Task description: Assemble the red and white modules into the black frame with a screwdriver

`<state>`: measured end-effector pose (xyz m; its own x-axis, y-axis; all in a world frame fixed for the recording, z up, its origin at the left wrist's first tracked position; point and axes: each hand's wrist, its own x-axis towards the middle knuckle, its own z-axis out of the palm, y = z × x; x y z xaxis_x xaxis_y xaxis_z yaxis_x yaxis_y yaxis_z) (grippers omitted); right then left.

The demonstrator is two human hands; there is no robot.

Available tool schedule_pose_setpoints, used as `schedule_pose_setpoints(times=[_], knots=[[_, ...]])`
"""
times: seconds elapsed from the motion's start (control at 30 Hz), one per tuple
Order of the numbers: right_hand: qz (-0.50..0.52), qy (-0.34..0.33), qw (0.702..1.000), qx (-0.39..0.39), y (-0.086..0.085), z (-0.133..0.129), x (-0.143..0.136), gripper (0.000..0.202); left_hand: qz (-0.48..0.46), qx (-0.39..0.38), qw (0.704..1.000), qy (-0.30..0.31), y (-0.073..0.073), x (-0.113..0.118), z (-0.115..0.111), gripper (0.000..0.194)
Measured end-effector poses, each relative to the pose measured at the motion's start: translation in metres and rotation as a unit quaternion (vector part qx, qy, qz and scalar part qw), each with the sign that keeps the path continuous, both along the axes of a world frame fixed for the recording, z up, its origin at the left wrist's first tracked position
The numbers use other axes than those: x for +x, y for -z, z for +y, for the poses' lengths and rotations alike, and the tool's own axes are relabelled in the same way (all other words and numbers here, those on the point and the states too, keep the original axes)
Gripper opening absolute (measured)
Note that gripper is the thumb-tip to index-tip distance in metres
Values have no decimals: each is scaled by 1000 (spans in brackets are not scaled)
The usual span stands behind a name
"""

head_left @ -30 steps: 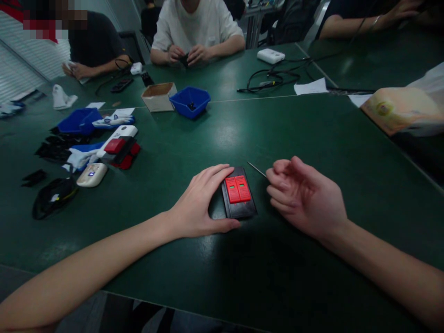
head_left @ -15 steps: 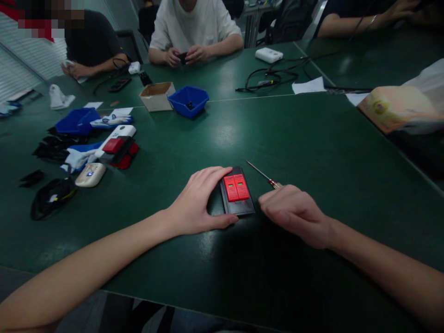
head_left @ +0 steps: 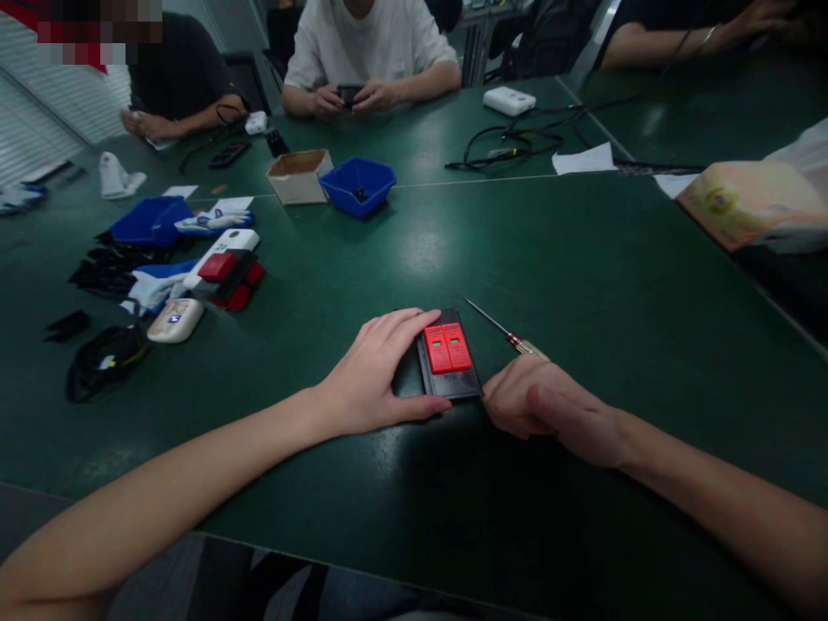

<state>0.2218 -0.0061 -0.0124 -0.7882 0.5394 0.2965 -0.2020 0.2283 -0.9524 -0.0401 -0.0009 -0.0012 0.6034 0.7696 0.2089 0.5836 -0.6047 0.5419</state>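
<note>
A black surge protector (head_left: 448,352) with two red modules and small green windows lies on the green table. My left hand (head_left: 379,366) grips it from the left, fingers over its far edge and thumb along its near edge. At its near right corner is my right hand (head_left: 543,401), closed, with curled fingertips against or very close to the casing. Whatever those fingers may hold is hidden. Just beyond the right hand lies a screwdriver (head_left: 511,335), its thin shaft pointing away to the left and its clear handle partly showing.
To the left are blue trays (head_left: 152,222), gloves (head_left: 159,285), a red and black block (head_left: 228,280), a white case (head_left: 176,321) and a coiled cable (head_left: 107,362). A cardboard box (head_left: 298,177) and blue bin (head_left: 359,188) stand farther back. Several people sit across the table (head_left: 582,259).
My right hand has turned and come closer to the surge protector's near right corner, baring more of the screwdriver's handle. My left hand keeps its grip. The view has shifted slightly.
</note>
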Motion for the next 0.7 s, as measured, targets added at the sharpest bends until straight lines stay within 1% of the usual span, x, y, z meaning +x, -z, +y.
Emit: schedule_pose_setpoints(times=[0.07, 0.2, 0.27, 0.37, 0.43, 0.53, 0.63, 0.7], knots=[[16, 11, 999, -39, -4, -2, -1, 67, -2, 2, 1000, 1, 1, -1, 0, 98], [86, 34, 990, -110, -13, -3, -3, 70, -2, 14, 1000, 6, 1, -1, 0, 97], [76, 34, 990, -112, -13, -1, -3, 71, 1, 14, 1000, 7, 1, -1, 0, 96], [8, 20, 995, -99, -6, 2, -1, 73, 3, 13, 1000, 6, 0, -1, 0, 97], [-12, 11, 994, -104, -1, 3, -2, 74, 2, 14, 1000, 6, 0, -1, 0, 97], [23, 4, 992, -124, -1, 2, -3, 73, 6, 8, 1000, 7, 0, -2, 0, 98], [81, 10, 985, -152, -9, 0, -5, 73, 10, 6, 1000, 6, 0, -2, 1, 98], [93, 18, 982, -164, -13, 0, -5, 72, 5, 9, 1000, 8, 0, -1, 1, 97]])
